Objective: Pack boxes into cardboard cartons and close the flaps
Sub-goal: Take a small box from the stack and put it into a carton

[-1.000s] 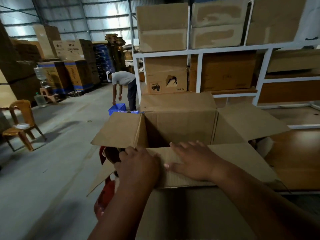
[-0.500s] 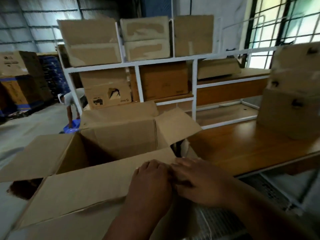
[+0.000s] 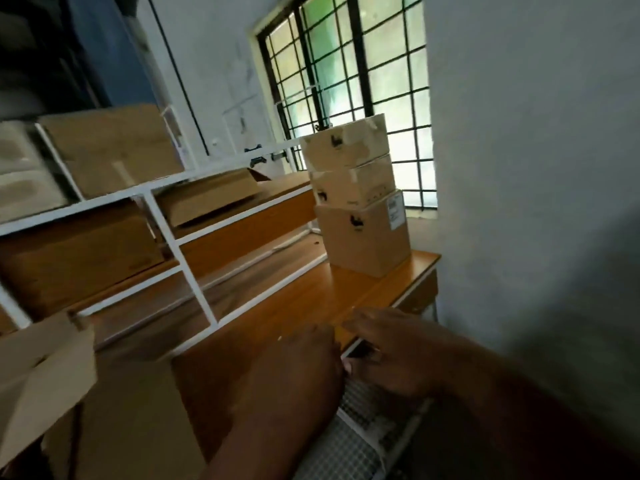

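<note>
Three small boxes (image 3: 356,199) stood stacked at the far end of the counter (image 3: 311,299), by the window (image 3: 349,81), well apart from both hands. The open carton (image 3: 45,372) sat at the left edge. The left hand (image 3: 298,368) and right hand (image 3: 394,355) hovered close together, empty, fingers loosely spread. Judging by this, fetching boxes was the step; next came a reach to the top box.

Bare tabletop (image 3: 304,299) ahead; stacked boxes (image 3: 356,195) at far corner

Both hands (image 3: 349,368) low; three stacked boxes (image 3: 356,195) on table (image 3: 311,299)
</note>
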`<state>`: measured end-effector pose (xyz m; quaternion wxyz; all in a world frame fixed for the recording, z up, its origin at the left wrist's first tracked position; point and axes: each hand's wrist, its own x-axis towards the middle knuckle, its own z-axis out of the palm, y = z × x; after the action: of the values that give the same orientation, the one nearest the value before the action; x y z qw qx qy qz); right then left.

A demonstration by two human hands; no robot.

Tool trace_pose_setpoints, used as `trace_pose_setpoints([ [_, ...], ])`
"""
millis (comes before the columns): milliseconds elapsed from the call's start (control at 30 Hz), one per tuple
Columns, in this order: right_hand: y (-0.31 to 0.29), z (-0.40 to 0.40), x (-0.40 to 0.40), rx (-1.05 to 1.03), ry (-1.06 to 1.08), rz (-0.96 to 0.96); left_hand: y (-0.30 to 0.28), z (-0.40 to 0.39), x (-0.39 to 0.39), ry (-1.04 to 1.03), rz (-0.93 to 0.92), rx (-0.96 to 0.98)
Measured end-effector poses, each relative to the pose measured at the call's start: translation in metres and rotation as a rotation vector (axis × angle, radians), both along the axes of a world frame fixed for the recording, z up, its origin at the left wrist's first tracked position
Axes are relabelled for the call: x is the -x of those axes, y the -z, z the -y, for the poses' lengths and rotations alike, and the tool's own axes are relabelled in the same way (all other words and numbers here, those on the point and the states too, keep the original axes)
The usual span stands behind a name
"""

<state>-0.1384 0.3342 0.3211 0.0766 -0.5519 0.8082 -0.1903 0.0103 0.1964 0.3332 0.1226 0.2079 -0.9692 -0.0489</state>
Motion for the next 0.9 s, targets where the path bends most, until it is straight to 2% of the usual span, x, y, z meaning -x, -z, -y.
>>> trace_pose_setpoints([
  [133,-0.004,-0.021,0.068,0.045,0.14,0.036,-0.001,0.001,0.072,0.035,-0.025,0.002],
  [267,0.02,-0.009,0.128,0.101,0.263,0.096,0.003,0.018,0.14,0.091,-0.02,-0.072],
  [467,0.035,0.059,0.225,0.16,0.334,0.132,0.026,0.095,0.263,0.149,0.02,-0.217],
  [600,0.02,0.121,0.298,0.121,0.32,0.165,0.029,0.176,0.361,0.137,0.061,-0.477],
  [733,0.012,0.173,0.364,0.187,0.348,0.165,0.038,0.232,0.426,0.157,0.002,-0.397],
  [900,0.025,0.208,0.434,0.233,0.367,0.225,0.041,0.272,0.488,0.145,-0.064,-0.511],
])
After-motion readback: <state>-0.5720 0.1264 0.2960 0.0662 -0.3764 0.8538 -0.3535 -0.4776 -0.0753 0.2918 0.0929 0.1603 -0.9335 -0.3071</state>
